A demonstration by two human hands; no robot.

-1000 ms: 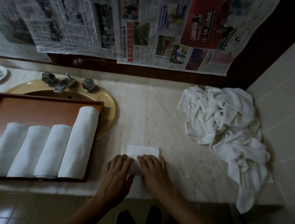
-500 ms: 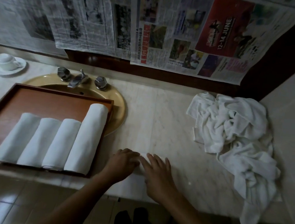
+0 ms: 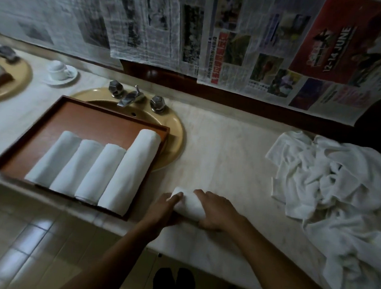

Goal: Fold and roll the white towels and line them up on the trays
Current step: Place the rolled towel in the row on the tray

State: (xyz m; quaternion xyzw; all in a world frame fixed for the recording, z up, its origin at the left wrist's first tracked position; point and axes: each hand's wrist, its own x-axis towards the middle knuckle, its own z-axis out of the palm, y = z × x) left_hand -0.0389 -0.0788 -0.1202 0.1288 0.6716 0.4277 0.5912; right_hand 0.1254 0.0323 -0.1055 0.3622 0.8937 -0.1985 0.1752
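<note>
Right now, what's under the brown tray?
The tray sits across the yellow sink, its near edge on the marble counter. Only the sink's far rim and right side show; the bowl and drain are covered. Four rolled towels lie on it.

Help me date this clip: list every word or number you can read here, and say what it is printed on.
"12-14 JUNE": white print on the red advert in the newspaper hung on the wall.
"JUNE": larger, just above it on the same advert.
All other newsprint, including a red strip of characters: too small and blurred to read.
Tray, rolled towels, cup: no text seen.
</note>
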